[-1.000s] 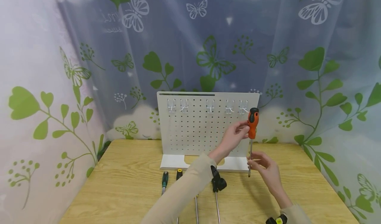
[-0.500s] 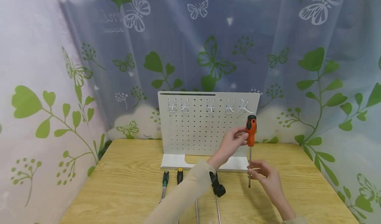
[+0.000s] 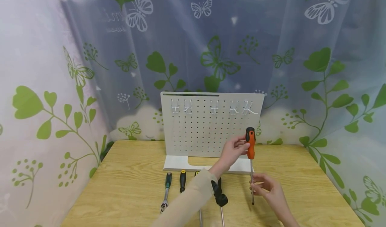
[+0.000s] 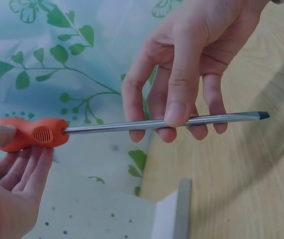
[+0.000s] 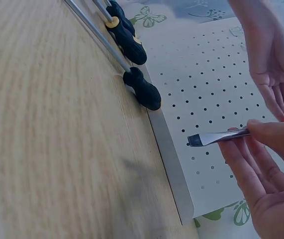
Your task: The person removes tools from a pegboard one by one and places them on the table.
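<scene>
An orange and black flat-head screwdriver [image 3: 250,146] is held upright, handle up, in front of the pegboard's right side. My left hand [image 3: 230,155] grips its handle from the left. Lower down, my right hand [image 3: 269,192] pinches the metal shaft between thumb and fingers. The left wrist view shows the orange handle [image 4: 37,133] in the left hand [image 4: 12,179] and the right hand [image 4: 186,64] on the shaft. In the right wrist view the flat dark tip [image 5: 195,140] sticks out past the right hand [image 5: 266,169].
A white pegboard [image 3: 199,130] with several clear hooks [image 3: 214,107] along its top stands at the back of the wooden table [image 3: 126,183]. Before it lie a green-handled ratchet [image 3: 168,181], a black-and-yellow screwdriver [image 3: 182,180] and other tools, partly behind the left arm.
Both hands have lowered the screwdriver, from beside the rightmost hook to nearer the table. It has also shifted slightly left. Both hands keep their hold on it.
</scene>
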`<state>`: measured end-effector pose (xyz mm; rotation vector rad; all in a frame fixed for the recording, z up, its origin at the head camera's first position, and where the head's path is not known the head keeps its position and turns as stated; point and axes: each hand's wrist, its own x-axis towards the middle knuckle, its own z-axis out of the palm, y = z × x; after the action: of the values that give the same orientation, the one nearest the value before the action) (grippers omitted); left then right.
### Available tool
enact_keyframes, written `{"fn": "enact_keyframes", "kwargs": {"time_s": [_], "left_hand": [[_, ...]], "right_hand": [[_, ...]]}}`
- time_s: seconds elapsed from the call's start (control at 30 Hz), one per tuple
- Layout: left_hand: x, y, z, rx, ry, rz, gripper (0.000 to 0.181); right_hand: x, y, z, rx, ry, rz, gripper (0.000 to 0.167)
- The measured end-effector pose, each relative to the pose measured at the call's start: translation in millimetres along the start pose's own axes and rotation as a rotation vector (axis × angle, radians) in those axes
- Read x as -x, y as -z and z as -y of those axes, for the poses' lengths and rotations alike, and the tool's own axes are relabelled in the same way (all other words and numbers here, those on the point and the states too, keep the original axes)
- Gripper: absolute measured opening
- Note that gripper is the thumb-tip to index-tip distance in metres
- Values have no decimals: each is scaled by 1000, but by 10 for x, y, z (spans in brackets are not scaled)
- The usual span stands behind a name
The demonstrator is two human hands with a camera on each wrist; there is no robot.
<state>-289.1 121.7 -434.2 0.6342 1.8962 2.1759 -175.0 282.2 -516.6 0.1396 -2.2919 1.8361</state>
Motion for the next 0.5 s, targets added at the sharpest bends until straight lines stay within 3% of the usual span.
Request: {"fn": "enact_keyframes", "kwargs": {"time_s": [0.23, 0.5], "left_hand": [[113, 11, 194, 28, 46, -29, 40], [248, -31, 438, -9, 88, -101, 35]], "right_hand": [[118, 22, -20, -31, -113, 91, 40], [238, 77, -130, -53, -141, 242, 41]]}}
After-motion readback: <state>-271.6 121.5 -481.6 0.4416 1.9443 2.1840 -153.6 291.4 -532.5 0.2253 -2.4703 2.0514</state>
